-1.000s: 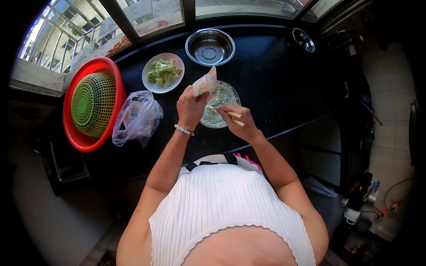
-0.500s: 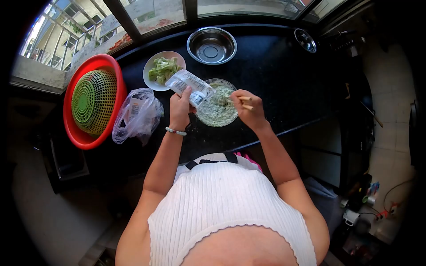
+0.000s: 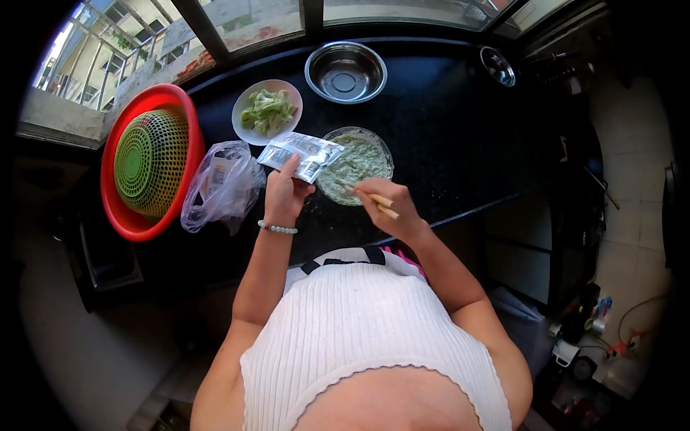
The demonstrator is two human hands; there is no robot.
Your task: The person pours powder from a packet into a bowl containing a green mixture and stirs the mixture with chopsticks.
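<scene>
My left hand [image 3: 287,194] grips a silvery printed packet [image 3: 298,153], which lies nearly level by the left rim of a clear bowl [image 3: 389,161]. A pale green, batter-like mixture [image 3: 359,158] with darker green bits fills the bowl. Closed around a pair of wooden chopsticks [image 3: 384,205], my right hand [image 3: 395,208] is at the bowl's near right edge. The chopsticks' far tips dip into the mixture and are partly hidden by it. Just behind the packet, a white plate [image 3: 244,133] carries pale green vegetable pieces [image 3: 269,111].
A red basin [image 3: 111,208] holding an upturned green strainer [image 3: 147,161] stands at the left. Beside it lies a clear plastic bag [image 3: 224,187]. A steel bowl [image 3: 345,74] is at the back, and a smaller metal dish [image 3: 497,67] sits at the far right near the window.
The packet has drawn back left from over the bowl and turned flatter. My right hand has moved with the chopsticks toward me and left, across the bowl's near side.
</scene>
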